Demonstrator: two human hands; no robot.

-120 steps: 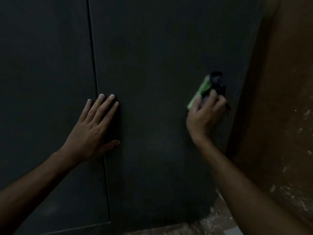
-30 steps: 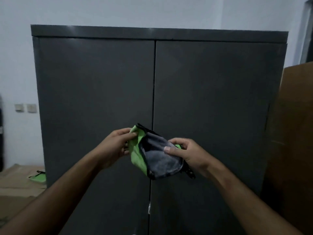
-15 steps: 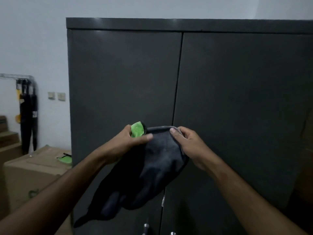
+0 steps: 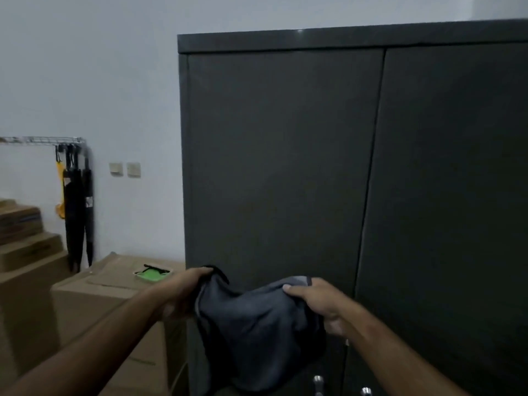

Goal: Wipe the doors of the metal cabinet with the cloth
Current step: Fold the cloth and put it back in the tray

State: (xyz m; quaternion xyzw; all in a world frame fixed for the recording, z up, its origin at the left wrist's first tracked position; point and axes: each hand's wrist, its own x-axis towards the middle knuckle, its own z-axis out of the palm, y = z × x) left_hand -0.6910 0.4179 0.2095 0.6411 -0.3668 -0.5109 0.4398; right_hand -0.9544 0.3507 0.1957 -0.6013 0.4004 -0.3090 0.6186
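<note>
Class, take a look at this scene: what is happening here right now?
A person stands facing a dark metal cabinet with both doors closed. The left hand and right hand each grip an edge of a grey cloth, holding it spread out in front of the left door. The cloth is not touching the doors.

A white wall forms the background. Two switch plates are mounted on it side by side. A metal rack carries hanging dark items, possibly folded umbrellas. Cardboard boxes stand below. A green object lies on the nearest box.
</note>
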